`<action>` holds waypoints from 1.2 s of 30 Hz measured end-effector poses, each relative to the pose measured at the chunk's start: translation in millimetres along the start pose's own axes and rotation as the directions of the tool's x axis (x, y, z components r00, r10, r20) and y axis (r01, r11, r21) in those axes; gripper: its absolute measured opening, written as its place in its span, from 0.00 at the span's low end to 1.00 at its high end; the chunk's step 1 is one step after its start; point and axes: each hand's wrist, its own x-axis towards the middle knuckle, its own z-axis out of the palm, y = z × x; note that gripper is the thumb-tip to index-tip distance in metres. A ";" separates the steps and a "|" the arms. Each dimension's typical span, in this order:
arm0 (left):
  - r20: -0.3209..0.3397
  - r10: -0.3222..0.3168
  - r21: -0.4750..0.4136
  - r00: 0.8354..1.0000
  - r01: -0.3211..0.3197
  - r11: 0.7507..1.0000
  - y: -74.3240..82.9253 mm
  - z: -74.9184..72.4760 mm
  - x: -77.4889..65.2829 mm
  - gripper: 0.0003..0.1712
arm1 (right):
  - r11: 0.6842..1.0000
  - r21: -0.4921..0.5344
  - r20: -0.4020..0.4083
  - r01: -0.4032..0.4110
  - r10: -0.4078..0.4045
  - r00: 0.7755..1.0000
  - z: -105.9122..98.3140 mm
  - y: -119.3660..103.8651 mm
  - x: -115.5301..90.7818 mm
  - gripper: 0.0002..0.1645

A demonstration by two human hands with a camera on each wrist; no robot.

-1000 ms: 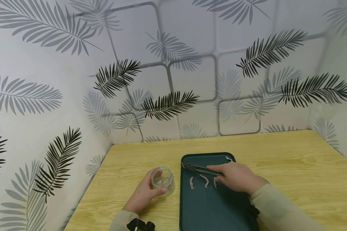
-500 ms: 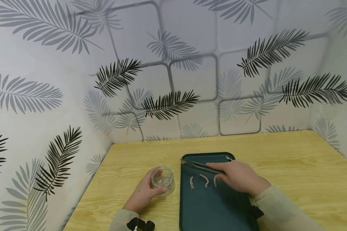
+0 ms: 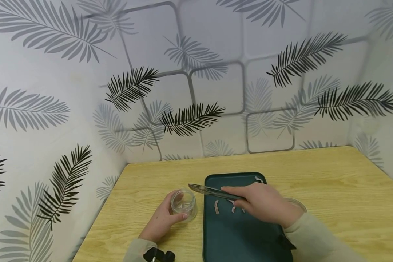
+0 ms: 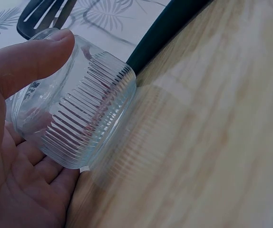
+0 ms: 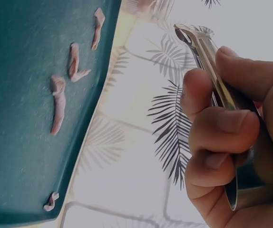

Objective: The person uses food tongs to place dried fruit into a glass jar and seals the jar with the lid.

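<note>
My left hand (image 3: 162,220) grips a clear ribbed glass jar (image 3: 185,205) by its side, left of the dark green tray (image 3: 242,236). In the left wrist view my thumb lies near the mouth of the jar (image 4: 89,104), and its base is on the wood. My right hand (image 3: 263,203) holds metal tongs (image 3: 206,190) over the tray. Their slotted head (image 4: 46,16) reaches past the tray's left edge, close to the jar's rim. Several thin pale pink strips, like raw meat (image 5: 59,104), lie on the tray. I cannot tell whether the tongs pinch anything.
The tray stands on a light wood table (image 3: 340,189) that meets a leaf-patterned wall covering (image 3: 216,87) at the back. A round clear rim (image 3: 298,203) shows behind my right wrist. One small strip (image 3: 258,179) sits at the tray's far right corner.
My right hand has moved left with the tongs, whose head has gone from over the tray to beside the jar's rim. My left hand and the jar have stayed in place.
</note>
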 end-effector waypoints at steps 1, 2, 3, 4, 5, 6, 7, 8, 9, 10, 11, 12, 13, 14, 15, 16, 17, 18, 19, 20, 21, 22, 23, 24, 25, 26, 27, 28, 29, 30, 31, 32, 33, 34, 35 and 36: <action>0.000 0.002 0.002 1.000 -0.002 1.000 -0.1 -0.1 0.0 0.48 | 1.000 0.003 0.003 0.000 0.000 1.000 0.2 -1.7 0.8 0.32; -0.001 0.002 0.003 1.000 -0.002 1.000 -0.1 -0.1 -0.2 0.48 | 1.000 0.010 0.005 0.001 -0.001 1.000 0.6 -3.4 1.4 0.32; 0.000 0.003 0.002 1.000 -0.003 1.000 -0.5 -0.2 -0.3 0.48 | 1.000 0.016 0.005 0.005 -0.005 1.000 1.0 -4.9 1.9 0.32; 0.002 0.004 0.001 1.000 -0.004 1.000 -0.8 -0.3 -0.4 0.48 | 1.000 0.018 0.004 0.009 -0.009 1.000 1.7 -6.3 2.5 0.33; 0.002 0.005 0.002 1.000 -0.005 1.000 -1.1 -0.3 -0.4 0.48 | 1.000 0.016 0.006 0.012 -0.012 1.000 2.4 -7.6 3.1 0.33; 0.001 0.002 0.002 1.000 -0.002 1.000 -1.2 -0.3 -0.7 0.48 | 1.000 0.018 0.005 0.018 -0.018 1.000 2.6 -9.0 3.7 0.32; 0.001 0.001 0.002 1.000 -0.001 1.000 -1.4 -0.2 -0.9 0.48 | 1.000 0.015 0.003 0.025 -0.025 1.000 3.6 -10.1 4.3 0.32; -0.001 -0.001 0.003 1.000 0.001 1.000 -1.7 -0.2 -1.1 0.48 | 0.999 0.015 0.002 0.030 -0.030 1.000 4.6 -11.1 4.7 0.32; -0.002 -0.002 0.006 1.000 0.002 1.000 -1.9 -0.1 -1.0 0.48 | 0.999 0.015 0.003 0.032 -0.032 0.999 5.3 -12.0 5.3 0.32; -0.004 -0.002 0.008 1.000 0.002 1.000 -2.0 0.0 -0.9 0.48 | 0.999 0.017 0.006 0.034 -0.034 0.999 6.2 -12.7 6.0 0.32; -0.006 -0.003 0.008 1.000 0.003 1.000 -2.1 0.1 -0.8 0.48 | 0.999 0.018 0.009 0.035 -0.035 0.999 6.9 -13.5 6.5 0.32; -0.007 -0.006 0.007 1.000 0.006 1.000 -2.2 0.1 -1.0 0.48 | 0.999 0.022 0.011 0.036 -0.036 0.999 7.4 -14.2 6.9 0.32; -0.007 -0.007 0.007 1.000 0.007 1.000 -2.7 0.1 -0.9 0.49 | 0.999 0.025 0.014 0.035 -0.035 0.999 8.3 -14.5 7.2 0.32; -0.007 -0.010 0.005 1.000 0.010 1.000 -2.9 0.0 -1.1 0.49 | 0.999 0.035 0.018 0.034 -0.035 0.999 8.5 -15.0 7.5 0.32; -0.006 -0.012 0.001 1.000 0.012 1.000 -3.1 -0.1 -1.2 0.49 | 0.998 0.043 0.023 0.034 -0.035 0.999 8.7 -15.5 7.8 0.33; -0.005 -0.016 -0.003 1.000 0.016 1.000 -3.3 -0.2 -1.4 0.50 | 0.998 0.050 0.027 0.035 -0.037 0.999 8.9 -15.8 8.1 0.33; -0.005 -0.020 -0.005 1.000 0.020 1.000 -3.4 -0.2 -1.6 0.50 | 0.998 0.055 0.031 0.036 -0.038 0.999 8.9 -16.2 8.2 0.32; -0.005 -0.023 -0.005 1.000 0.023 1.000 -3.4 -0.2 -1.7 0.50 | 0.998 0.059 0.035 0.037 -0.039 0.999 9.0 -16.5 8.3 0.32; -0.005 -0.025 -0.006 1.000 0.025 1.000 -3.3 -0.2 -1.7 0.50 | 0.997 0.064 0.038 0.038 -0.041 0.998 9.0 -16.7 8.4 0.32; -0.006 -0.026 -0.006 1.000 0.026 1.000 -3.0 -0.1 -1.8 0.50 | 0.997 0.066 0.040 0.040 -0.042 0.998 9.2 -16.8 8.4 0.33; -0.006 -0.026 -0.006 1.000 0.026 1.000 -2.7 -0.1 -1.9 0.50 | 0.997 0.066 0.040 0.041 -0.043 0.998 9.3 -16.7 8.4 0.33; -0.007 -0.025 -0.004 1.000 0.025 1.000 -2.5 0.0 -2.0 0.50 | 0.997 0.064 0.040 0.039 -0.041 0.998 9.5 -16.5 8.3 0.33; -0.008 -0.024 -0.003 1.000 0.024 1.000 -2.2 0.1 -2.0 0.50 | 0.998 0.060 0.038 0.035 -0.038 0.999 9.7 -16.1 8.2 0.33; -0.009 -0.022 -0.002 1.000 0.022 1.000 -1.8 0.3 -2.0 0.50 | 0.998 0.060 0.036 0.030 -0.032 0.999 9.7 -15.6 8.1 0.34; -0.011 -0.021 -0.004 1.000 0.021 1.000 -1.5 0.3 -2.1 0.50 | 0.998 0.056 0.032 0.025 -0.026 0.999 9.7 -15.0 7.9 0.34; -0.013 -0.020 0.000 1.000 0.020 1.000 -1.2 0.5 -2.1 0.49 | 0.998 0.053 0.029 0.019 -0.021 0.999 9.6 -14.1 7.8 0.34; -0.014 -0.018 0.002 1.000 0.018 1.000 -0.9 0.7 -2.1 0.49 | 0.999 0.050 0.027 0.011 -0.012 1.000 9.4 -13.2 7.4 0.34; -0.016 -0.016 0.005 1.000 0.016 1.000 -0.5 0.8 -1.9 0.49 | 0.999 0.047 0.026 0.003 -0.005 1.000 9.1 -12.1 6.8 0.34; -0.017 -0.013 0.006 1.000 0.013 1.000 0.0 1.0 -1.7 0.49 | 0.999 0.047 0.025 -0.004 0.003 1.000 8.6 -10.8 6.2 0.34; -0.017 -0.009 0.009 1.000 0.009 1.000 0.5 1.0 -1.5 0.49 | 0.999 0.052 0.028 -0.010 0.009 1.000 7.9 -9.5 5.5 0.34; -0.016 -0.006 0.008 1.000 0.006 1.000 0.9 1.0 -1.2 0.49 | 0.998 0.052 0.029 -0.016 0.014 0.999 7.3 -7.9 4.7 0.35; -0.014 -0.003 0.009 1.000 0.003 1.000 1.2 1.0 -1.0 0.49 | 0.998 0.058 0.032 -0.022 0.020 0.999 6.5 -6.4 3.7 0.35; -0.012 -0.001 0.006 1.000 0.001 1.000 1.5 0.9 -0.9 0.49 | 0.998 0.064 0.035 -0.028 0.025 0.999 5.7 -4.9 2.5 0.35; -0.010 0.001 0.005 1.000 -0.001 1.000 1.8 0.8 -0.8 0.49 | 0.997 0.067 0.036 -0.031 0.028 0.999 4.9 -3.4 1.3 0.35; -0.008 0.001 0.002 1.000 -0.001 1.000 1.9 0.7 -0.8 0.48 | 0.997 0.071 0.038 -0.036 0.033 0.999 4.3 -1.6 0.2 0.35; -0.007 0.000 0.000 1.000 0.000 1.000 1.8 0.5 -1.0 0.48 | 0.996 0.080 0.041 -0.039 0.036 0.999 3.5 0.0 -1.2 0.35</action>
